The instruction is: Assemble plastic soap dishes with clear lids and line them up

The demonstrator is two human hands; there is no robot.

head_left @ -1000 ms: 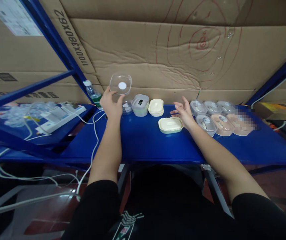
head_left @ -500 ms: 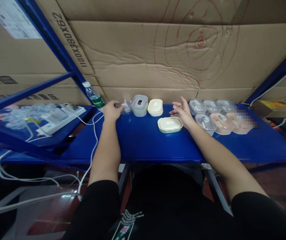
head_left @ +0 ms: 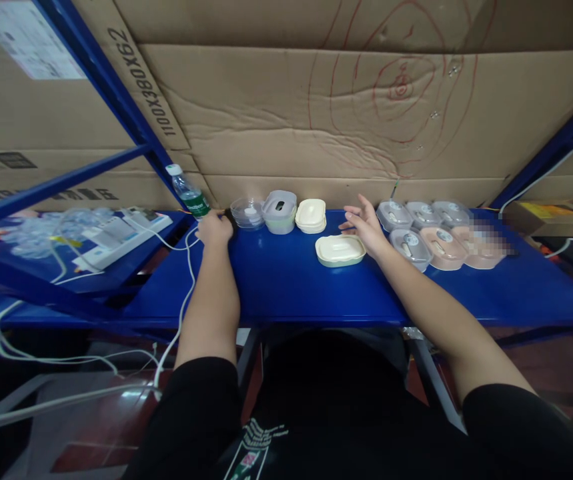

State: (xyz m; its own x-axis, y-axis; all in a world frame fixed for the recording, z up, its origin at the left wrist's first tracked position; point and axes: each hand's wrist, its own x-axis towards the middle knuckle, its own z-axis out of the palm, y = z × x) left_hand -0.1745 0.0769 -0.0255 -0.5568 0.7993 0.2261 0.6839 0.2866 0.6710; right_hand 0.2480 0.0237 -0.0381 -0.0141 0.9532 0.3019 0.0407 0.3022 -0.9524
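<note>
Blue table [head_left: 286,293]: its glossy painted top stretches across in front of you, with a line of food containers along its back half; the front edge runs close to your black shirt [head_left: 326,400].
Left hand [head_left: 213,228]: yours is low over the table's left end, fingers curled, just beside the water bottle [head_left: 189,193]; a dark shape shows at the fingertips, and you cannot tell from here whether they pinch it.
Right hand [head_left: 369,230]: your fingers are spread apart in the air, just beside the cream dish [head_left: 340,249].
Cream dish: it lies on the table near the middle, ahead of the rest of the row.
Back row: from left to right you have clear trays [head_left: 243,217], a grey-lidded tub [head_left: 280,213] and a cream stack [head_left: 311,215].
Lidded boxes [head_left: 410,250]: six sit in two rows to your right, some grey, some peach; pixelation covers part of the last.
Cardboard wall [head_left: 246,87]: it rises behind the table, creased, with red rings [head_left: 401,87] drawn on it; blue posts [head_left: 111,87] frame it.
Left side: a power strip [head_left: 121,245] lies beside crumpled clear plastic [head_left: 31,235]; a white cable [head_left: 185,300] hangs past the table.
</note>
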